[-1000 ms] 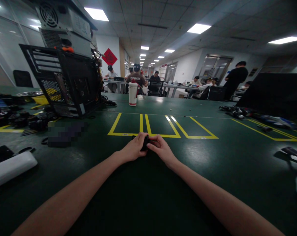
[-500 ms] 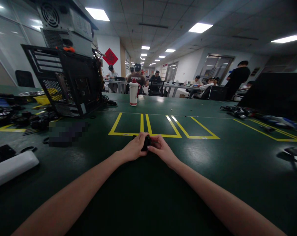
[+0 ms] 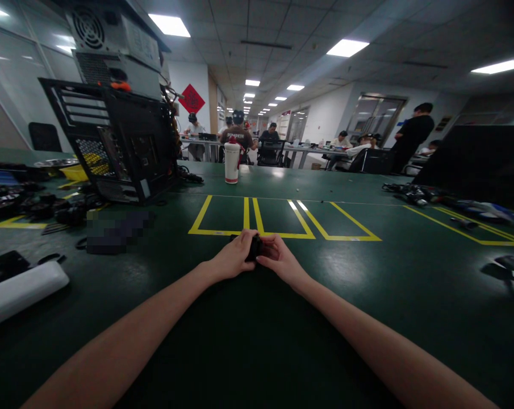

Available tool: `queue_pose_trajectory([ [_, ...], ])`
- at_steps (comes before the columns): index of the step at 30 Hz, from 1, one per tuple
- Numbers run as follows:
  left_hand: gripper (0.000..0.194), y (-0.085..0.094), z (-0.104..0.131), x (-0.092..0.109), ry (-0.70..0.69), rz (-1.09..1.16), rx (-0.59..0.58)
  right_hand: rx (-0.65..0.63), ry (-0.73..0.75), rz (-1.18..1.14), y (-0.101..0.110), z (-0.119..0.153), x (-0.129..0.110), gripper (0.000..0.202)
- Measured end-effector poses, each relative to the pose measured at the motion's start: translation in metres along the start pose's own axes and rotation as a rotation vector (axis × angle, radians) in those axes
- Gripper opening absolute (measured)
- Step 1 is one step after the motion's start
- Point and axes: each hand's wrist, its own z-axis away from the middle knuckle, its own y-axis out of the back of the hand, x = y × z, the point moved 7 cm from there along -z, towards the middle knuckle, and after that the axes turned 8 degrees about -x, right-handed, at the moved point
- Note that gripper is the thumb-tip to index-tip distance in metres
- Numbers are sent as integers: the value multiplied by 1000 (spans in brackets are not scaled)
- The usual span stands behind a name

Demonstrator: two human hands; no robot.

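Between my two hands, just this side of the yellow tape, is a small black object whose kind I cannot make out. My left hand is wrapped round it from the left, thumb and fingers closed on its body. A dark bit of it shows beyond the left knuckles. The fingers of my right hand are bent in a pinch at its right side, the thumb below and the fingertips above. What lies between those right fingertips is too small and dark to name.
Yellow tape frames mark the green table. A white cup stands behind them. An open black computer case rises at the left, near a white box-like thing. Cables lie at the right. Several people sit farther back.
Both hands stay in nearly the same place around the black object. The whole view has shifted very slightly.
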Motion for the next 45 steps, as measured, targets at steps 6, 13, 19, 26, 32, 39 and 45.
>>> queue_pose_trajectory([
  [6, 61, 1, 0, 2, -4, -2, 3, 83, 18, 48, 3, -2, 0, 20],
  [13, 60, 0, 0, 1, 8, -1, -4, 70, -47, 16, 6, -4, 9, 31],
  [19, 62, 0, 0, -1, 0, -14, 2, 42, 6, 31, 2, 0, 3, 32],
  [26, 61, 0, 0, 0, -11, -15, 6, 101, -37, 35, 5, -3, 5, 28],
  [32, 61, 0, 0, 0, -16, -24, 3, -6, -3, -3, 0, 0, 2, 35],
  [39, 60, -1, -1, 0, -28, -32, 20, 103, 34, 59, 5, -1, 2, 18],
  [45, 61, 0, 0, 1, -16, -32, 9, 62, -22, 54, 4, -3, 7, 29],
])
